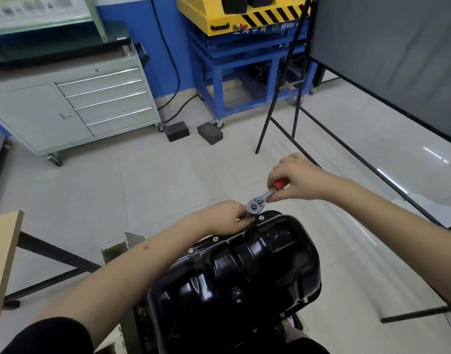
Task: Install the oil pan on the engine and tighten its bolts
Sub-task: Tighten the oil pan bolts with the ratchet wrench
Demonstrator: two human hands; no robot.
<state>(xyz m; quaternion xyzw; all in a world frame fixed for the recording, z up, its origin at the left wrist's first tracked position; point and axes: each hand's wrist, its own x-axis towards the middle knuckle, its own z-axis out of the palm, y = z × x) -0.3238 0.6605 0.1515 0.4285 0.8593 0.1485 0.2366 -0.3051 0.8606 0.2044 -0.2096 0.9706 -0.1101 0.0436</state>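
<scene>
Oil pan (247, 272) is seated on the engine, flange bolts fitted; tightening is judged underway. Ratchet (260, 200) is gripped at its red handle by the right hand (295, 178), its head steadied on a far-edge bolt by left hand (228, 215) fingers. A handle swing is called for next.

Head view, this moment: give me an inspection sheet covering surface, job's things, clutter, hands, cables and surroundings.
Surface: pale tiled floor; the bench under the engine is hidden.
Job's things: black oil pan seated, bolts visible along its flange; ratchet at the far corner.
Clutter: two dark blocks on the floor.
Hands: right hand grips the ratchet's red handle; left hand steadies below its head.
Cables: black cable down the blue wall.
Surroundings: grey drawer cabinet, blue stand, dark screen.
</scene>
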